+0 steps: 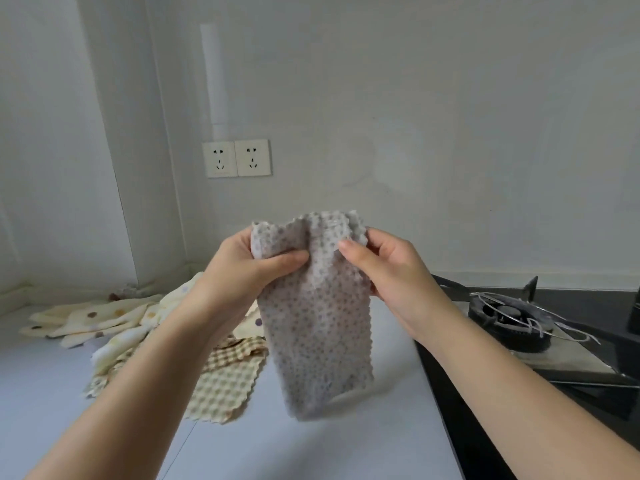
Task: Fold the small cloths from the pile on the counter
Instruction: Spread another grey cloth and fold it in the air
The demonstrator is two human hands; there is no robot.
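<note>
A grey dotted cloth (317,334) hangs in the air above the counter (52,382), its top edge bunched between my hands. My left hand (242,268) grips the cloth's upper left part, thumb across the front. My right hand (388,268) pinches the upper right edge, thumb on the front. The cloth's lower end dangles just above the counter. The pile of small cloths (138,327) lies on the counter to the left, partly hidden by my left forearm: cream ones with dots and a beige checked one (225,386).
A black gas hob (512,320) with a burner grate takes up the right side of the counter. Two wall sockets (237,158) sit on the white back wall. A wall corner stands at the far left behind the pile.
</note>
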